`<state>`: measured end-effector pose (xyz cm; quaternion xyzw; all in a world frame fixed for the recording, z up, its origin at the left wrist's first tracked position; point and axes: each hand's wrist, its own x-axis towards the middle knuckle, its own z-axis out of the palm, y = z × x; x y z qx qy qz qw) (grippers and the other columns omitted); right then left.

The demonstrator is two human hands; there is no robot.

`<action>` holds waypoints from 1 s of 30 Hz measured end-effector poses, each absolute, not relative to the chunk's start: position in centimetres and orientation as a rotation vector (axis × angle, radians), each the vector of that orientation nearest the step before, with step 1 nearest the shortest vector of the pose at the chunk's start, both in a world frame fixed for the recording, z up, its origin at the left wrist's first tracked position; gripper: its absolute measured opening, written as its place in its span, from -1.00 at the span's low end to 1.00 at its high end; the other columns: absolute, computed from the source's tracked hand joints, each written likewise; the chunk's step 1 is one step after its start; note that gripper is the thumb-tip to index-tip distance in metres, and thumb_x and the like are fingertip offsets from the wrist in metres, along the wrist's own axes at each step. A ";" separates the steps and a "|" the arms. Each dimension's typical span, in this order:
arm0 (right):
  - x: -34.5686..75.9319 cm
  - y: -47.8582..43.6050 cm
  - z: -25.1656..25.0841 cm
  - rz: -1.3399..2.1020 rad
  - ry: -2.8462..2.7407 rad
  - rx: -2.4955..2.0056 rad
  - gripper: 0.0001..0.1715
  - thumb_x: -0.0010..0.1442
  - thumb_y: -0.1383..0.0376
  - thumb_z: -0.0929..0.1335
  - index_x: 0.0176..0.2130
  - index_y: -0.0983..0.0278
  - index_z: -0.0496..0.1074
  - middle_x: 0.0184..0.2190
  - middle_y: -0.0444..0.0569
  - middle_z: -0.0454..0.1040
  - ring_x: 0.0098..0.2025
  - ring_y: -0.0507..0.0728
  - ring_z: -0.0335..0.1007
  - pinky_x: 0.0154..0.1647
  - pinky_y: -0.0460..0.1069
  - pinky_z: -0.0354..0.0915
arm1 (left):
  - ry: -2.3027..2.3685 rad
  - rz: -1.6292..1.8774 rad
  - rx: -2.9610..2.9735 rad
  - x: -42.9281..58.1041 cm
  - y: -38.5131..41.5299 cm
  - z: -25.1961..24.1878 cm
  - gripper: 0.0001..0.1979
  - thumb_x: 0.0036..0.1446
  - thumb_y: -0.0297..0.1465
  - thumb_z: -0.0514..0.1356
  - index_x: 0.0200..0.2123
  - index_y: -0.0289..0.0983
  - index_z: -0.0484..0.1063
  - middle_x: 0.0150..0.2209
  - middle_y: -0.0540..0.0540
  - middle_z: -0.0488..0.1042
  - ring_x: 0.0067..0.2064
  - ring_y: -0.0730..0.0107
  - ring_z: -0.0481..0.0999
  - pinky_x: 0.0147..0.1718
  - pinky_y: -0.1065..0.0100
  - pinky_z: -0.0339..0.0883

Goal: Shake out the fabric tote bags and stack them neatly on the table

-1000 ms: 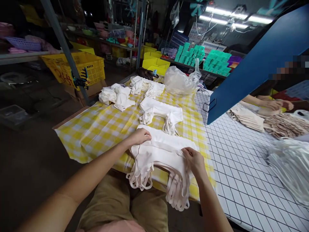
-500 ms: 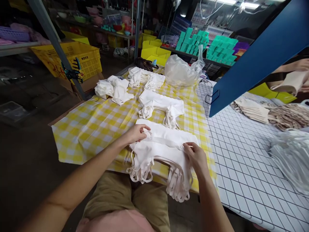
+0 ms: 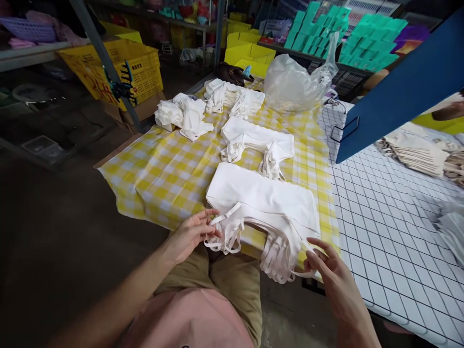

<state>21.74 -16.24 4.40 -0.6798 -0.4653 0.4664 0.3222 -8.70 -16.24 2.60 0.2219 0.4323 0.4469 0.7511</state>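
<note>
A stack of white cloth bags (image 3: 263, 200) lies at the near edge of the yellow checked tablecloth (image 3: 163, 179), its strap handles hanging over the edge. My left hand (image 3: 190, 234) touches the left bunch of handles (image 3: 226, 234) with fingers loosely spread. My right hand (image 3: 331, 275) hovers beside the right bunch of handles (image 3: 279, 258), fingers apart; a thin strap loops near its fingertips. Neither hand grips the stack.
A second stack of bags (image 3: 259, 145) and loose white heaps (image 3: 184, 116) lie farther back, beside a clear plastic bag (image 3: 297, 82). A blue board (image 3: 402, 87) slants over the white grid-pattern table (image 3: 380, 232). Yellow crate (image 3: 119, 67) at left. Another person's arm shows at the far right.
Both hands have come off the top of the stack and drawn back to the handles at the table edge. The folded top strip now lies flat. The view has tilted down.
</note>
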 end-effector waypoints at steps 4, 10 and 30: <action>22.2 -17.6 4.5 1.192 -1.221 -1.801 -0.44 -0.01 -0.01 0.35 -0.10 0.26 0.29 -0.63 -0.18 0.30 -0.52 0.05 0.24 -0.47 -0.05 0.22 | 0.898 1.017 0.344 -7.5 -16.9 2.6 -0.61 -0.13 -0.50 0.22 -0.14 -0.30 0.30 -0.44 0.00 0.41 -0.33 0.40 0.47 -0.24 0.33 0.31; 22.2 -19.0 5.5 1.145 -1.225 -1.770 -0.50 0.02 0.01 0.33 -0.12 0.25 0.28 -0.62 -0.20 0.28 -0.53 0.05 0.27 -0.44 -0.02 0.27 | 0.912 1.036 0.342 -7.5 -17.2 2.7 -0.62 -0.11 -0.52 0.22 -0.14 -0.30 0.31 -0.46 0.00 0.39 -0.36 0.40 0.47 -0.33 0.36 0.33; 20.3 -20.5 3.8 1.163 -1.917 -1.713 -0.75 0.17 0.29 0.19 -0.14 0.21 0.31 -0.45 -0.09 0.41 -0.40 0.05 0.32 -0.35 -0.08 0.23 | 1.813 0.690 1.706 -9.1 -14.9 3.8 -0.76 0.00 -0.30 0.03 -0.29 -0.20 0.42 -0.45 -0.02 0.47 -0.38 0.31 0.43 -0.38 0.40 0.22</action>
